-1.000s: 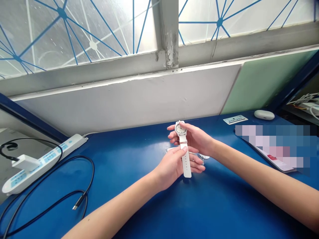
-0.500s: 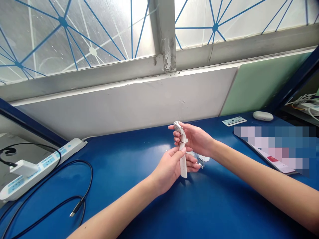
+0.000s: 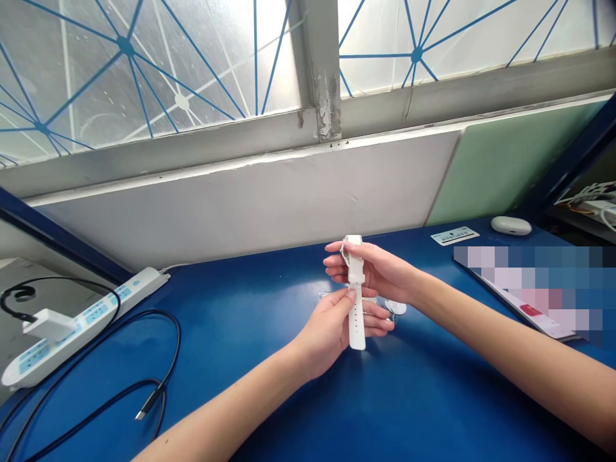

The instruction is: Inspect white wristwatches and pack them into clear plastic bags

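A white wristwatch [image 3: 356, 301] with a white strap hangs upright between my hands above the blue table [image 3: 269, 321]. My right hand [image 3: 380, 273] grips its upper end, where the case sits, turned so the strap's back faces me. My left hand [image 3: 332, 327] pinches the strap's lower half between thumb and fingers. Both hands are closed on the watch. A small silvery piece [image 3: 395, 309] lies on the table just behind my hands, partly hidden.
A white power strip [image 3: 81, 324] with a plugged adapter lies at the left, and a black USB cable [image 3: 144, 394] loops beside it. At the right are a white earbud case [image 3: 511, 225], a label [image 3: 451, 235] and a blurred flat item [image 3: 529, 282]. A wall stands behind.
The watch has been rotated about its length: its dial faced me a second ago, then showed edge-on, and now the strap's back faces me. Both hands stayed in place.
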Demonstrator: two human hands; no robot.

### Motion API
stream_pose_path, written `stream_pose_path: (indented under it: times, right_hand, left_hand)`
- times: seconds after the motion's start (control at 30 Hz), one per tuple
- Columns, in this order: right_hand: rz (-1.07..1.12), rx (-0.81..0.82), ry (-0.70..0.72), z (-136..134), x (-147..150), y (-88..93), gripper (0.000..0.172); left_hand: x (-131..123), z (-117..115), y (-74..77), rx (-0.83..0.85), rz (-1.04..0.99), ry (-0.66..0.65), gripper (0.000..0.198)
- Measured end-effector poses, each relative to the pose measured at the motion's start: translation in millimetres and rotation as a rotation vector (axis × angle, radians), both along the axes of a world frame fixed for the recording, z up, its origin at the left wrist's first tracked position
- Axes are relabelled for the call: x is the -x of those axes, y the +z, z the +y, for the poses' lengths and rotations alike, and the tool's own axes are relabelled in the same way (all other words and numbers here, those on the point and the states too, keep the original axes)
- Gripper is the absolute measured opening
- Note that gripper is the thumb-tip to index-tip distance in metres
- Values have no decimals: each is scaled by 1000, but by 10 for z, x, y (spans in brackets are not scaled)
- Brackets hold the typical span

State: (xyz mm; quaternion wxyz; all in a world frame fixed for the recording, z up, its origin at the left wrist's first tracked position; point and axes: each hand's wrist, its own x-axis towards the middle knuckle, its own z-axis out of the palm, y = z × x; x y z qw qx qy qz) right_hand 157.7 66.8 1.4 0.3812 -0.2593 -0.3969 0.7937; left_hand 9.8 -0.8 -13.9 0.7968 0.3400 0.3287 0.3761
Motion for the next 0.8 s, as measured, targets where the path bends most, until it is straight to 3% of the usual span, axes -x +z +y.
stream_pose_path:
  times: [0.23,0.8]
  right_hand:
    - [80,48,10,50,-32,-48,21]
    - [44,175,-30,24,-28,55,26]
  left_hand:
    - [-3,-21,-32,-21,25,-62,21]
    - [25,-2,-31,0,-8,-90,29]
